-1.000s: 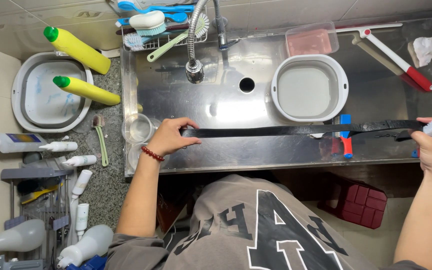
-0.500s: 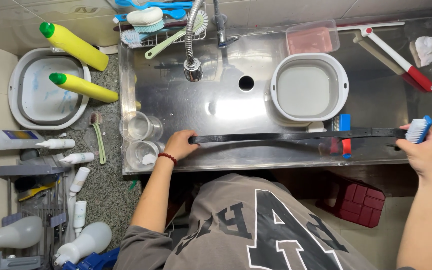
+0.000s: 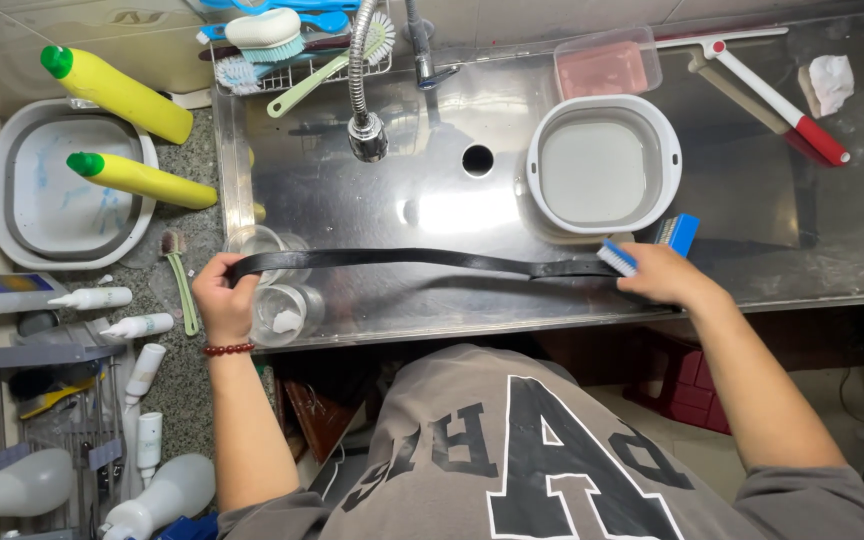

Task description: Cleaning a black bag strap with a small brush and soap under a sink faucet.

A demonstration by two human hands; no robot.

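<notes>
Black belt point(image 3: 412, 260) lies stretched flat along the front edge of the steel sink point(image 3: 432, 120), and it has shifted since a second ago: the left hand point(image 3: 224, 298) has drawn its end leftward, past the sink rim and over the two clear glass jars point(image 3: 277, 295), so less of the strap reaches the right side. The left grip is pinching the belt end between thumb and curled fingers. The right hand point(image 3: 664, 275) has travelled inward from the far right and now presses a blue-and-white scrub brush point(image 3: 642, 250) onto the strap beside the white basin point(image 3: 607, 165); its fingers are closed around the brush handle. By my judgement the strap is now taut and pinned for scrubbing along its length. The white basin appears to hold cloudy water, though glare makes that hard to confirm. Behind it, a clear lidded box point(image 3: 607, 65) holds something pink. A second grey-white basin point(image 3: 62, 185) on the stone worktop point(image 3: 197, 380) looks empty apart from faint blue streaks, with two yellow bottles point(image 3: 127, 135) resting across its rim.
</notes>
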